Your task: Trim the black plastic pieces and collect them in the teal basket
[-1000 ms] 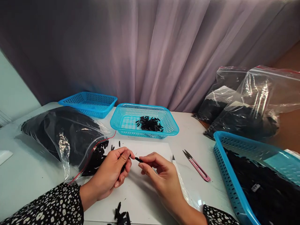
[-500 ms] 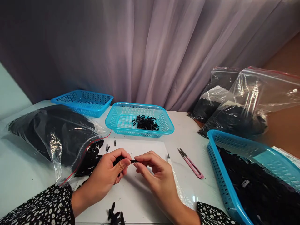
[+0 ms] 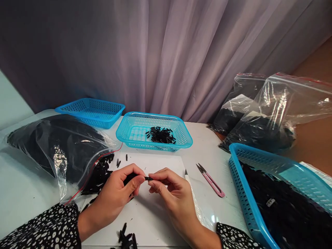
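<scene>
A small black strip-like piece [image 3: 147, 178] spans the gap between my two hands above a white sheet [image 3: 155, 221]. My left hand [image 3: 124, 188] pinches its left end between thumb and forefinger, with more black material showing inside the curled fingers. At the other end, the thumb and fingertips of my right hand [image 3: 169, 190] close on the same piece. Loose black pieces [image 3: 127, 238] lie at the sheet's near edge. Beside my left hand, a heap of black pieces [image 3: 100, 174] spreads from the mouth of a clear zip bag [image 3: 57, 145] filled with black material.
A light blue basket [image 3: 124, 135] behind my hands holds a small pile of black pieces. Another blue basket [image 3: 103, 122] stands back left. Pink thread snips [image 3: 211, 180] and a white-handled blade [image 3: 186, 176] lie to the right, near a fuller basket [image 3: 240, 186] and zip bags [image 3: 275, 103].
The black piece sits slightly turned between my fingertips, and my right fingers have shifted a little on it. The whole view has moved slightly; the baskets and tools stay put.
</scene>
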### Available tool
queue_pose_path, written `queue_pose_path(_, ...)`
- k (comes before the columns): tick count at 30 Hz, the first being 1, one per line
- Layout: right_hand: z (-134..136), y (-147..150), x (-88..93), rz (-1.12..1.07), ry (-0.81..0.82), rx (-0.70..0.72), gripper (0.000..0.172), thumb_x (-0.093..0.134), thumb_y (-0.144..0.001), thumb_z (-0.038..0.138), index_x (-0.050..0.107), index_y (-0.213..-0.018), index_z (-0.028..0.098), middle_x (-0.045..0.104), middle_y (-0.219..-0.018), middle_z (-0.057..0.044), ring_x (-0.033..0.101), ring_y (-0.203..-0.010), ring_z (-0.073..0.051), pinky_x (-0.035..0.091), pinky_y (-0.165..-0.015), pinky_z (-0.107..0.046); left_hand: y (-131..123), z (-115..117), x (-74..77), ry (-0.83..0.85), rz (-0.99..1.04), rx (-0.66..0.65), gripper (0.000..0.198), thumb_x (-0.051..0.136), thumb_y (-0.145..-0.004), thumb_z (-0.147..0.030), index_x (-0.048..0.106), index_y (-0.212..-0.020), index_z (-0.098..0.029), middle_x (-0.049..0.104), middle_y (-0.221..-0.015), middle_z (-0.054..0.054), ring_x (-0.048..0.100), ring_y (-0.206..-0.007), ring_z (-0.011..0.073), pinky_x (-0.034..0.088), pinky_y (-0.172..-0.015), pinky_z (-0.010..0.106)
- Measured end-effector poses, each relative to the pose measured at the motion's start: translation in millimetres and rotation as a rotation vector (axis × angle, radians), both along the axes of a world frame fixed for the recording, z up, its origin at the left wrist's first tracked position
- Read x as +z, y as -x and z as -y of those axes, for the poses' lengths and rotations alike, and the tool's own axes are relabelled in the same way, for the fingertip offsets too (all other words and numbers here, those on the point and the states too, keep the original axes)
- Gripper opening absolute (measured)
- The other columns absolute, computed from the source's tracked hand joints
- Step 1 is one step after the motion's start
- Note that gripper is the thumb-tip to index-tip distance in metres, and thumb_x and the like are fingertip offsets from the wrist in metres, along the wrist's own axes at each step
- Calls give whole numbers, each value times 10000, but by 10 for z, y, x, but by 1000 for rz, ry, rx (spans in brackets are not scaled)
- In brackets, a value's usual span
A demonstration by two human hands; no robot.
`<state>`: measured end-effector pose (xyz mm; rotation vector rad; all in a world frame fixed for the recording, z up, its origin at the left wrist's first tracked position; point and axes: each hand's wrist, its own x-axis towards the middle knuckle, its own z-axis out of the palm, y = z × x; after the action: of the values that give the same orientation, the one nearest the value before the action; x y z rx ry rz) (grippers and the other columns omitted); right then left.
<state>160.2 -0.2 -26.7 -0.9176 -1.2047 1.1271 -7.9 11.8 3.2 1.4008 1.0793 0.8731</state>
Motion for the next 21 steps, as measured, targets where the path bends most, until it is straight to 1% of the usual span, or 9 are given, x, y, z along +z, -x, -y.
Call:
queue_pose_path(6, 26, -9, 10, 32, -15, -9, 24, 723, -804, 177, 728, -783, 187, 701, -696, -3, 675, -594, -143, 519, -574, -255, 32, 24, -8, -265, -136, 24, 302, 599, -918, -448, 673, -783, -189, 498, -566, -52, 396, -498, 91, 305, -458, 208)
queue_pose_path(10, 28, -1, 9, 60, -41, -22, 35, 719, -805, 160, 711, -810, 193, 701, -705, -1, 666, -600, -137, 515, -570, -243, 30, 30, 10, -383, -196, 43, 277, 585, -929, -401, 677, -769, -195, 520, -562, -51, 433, -496, 96, 338, -475, 207)
queue_pose_path(12, 31, -5, 13, 71, -70, -33, 60, 677, -844, 152, 703, -857, 204, 708, -754, -8, 670, -621, -132, 511, -560, -229, 33, 32, 7, -417, -229, 49, 270, 581, -932, -393, 678, -773, -198, 522, -568, -52, 443, -501, 97, 352, -487, 206)
queue_pose_path(14, 37, -18, 30, 88, -148, -47, 154, 584, -904, 136, 704, -955, 219, 709, -838, -25, 673, -656, -129, 507, -552, -222, 37, 33, -3, -427, -252, 51, 269, 574, -936, -392, 676, -778, -199, 519, -571, -53, 450, -506, 98, 364, -499, 205)
queue_pose_path(16, 43, -37, 57, 153, -293, -29, 240, 531, -925, 115, 703, -1049, 225, 702, -901, -47, 671, -709, -138, 519, -591, -237, 39, 34, -13, -399, -253, 48, 280, 559, -942, -403, 669, -785, -198, 514, -568, -54, 452, -507, 99, 369, -501, 205)
queue_pose_path(17, 44, -47, 70, 204, -372, -10, 245, 538, -918, 109, 705, -1062, 216, 699, -904, -56, 665, -725, -145, 523, -615, -247, 38, 34, -16, -373, -245, 49, 289, 550, -944, -413, 662, -787, -197, 509, -565, -56, 446, -499, 98, 364, -492, 204)
queue_pose_path(19, 37, -64, 81, 313, -448, -3, 143, 599, -893, 124, 713, -956, 185, 691, -831, -55, 641, -702, -153, 508, -624, -256, 35, 32, -14, -315, -220, 61, 314, 538, -943, -439, 635, -769, -196, 493, -554, -61, 418, -476, 94, 343, -463, 204)
queue_pose_path(20, 29, -70, 78, 355, -416, -20, 78, 627, -885, 148, 697, -865, 176, 675, -761, -41, 620, -659, -149, 488, -598, -251, 33, 29, -10, -294, -209, 76, 326, 537, -939, -450, 618, -751, -196, 486, -550, -63, 401, -465, 91, 329, -448, 204)
queue_pose_path(21, 18, -75, 67, 381, -344, -44, 107, 635, -891, 180, 660, -787, 177, 643, -680, -18, 586, -598, -138, 457, -555, -242, 31, 25, -4, -281, -201, 96, 334, 539, -933, -458, 601, -733, -197, 478, -546, -64, 385, -458, 89, 315, -436, 204)
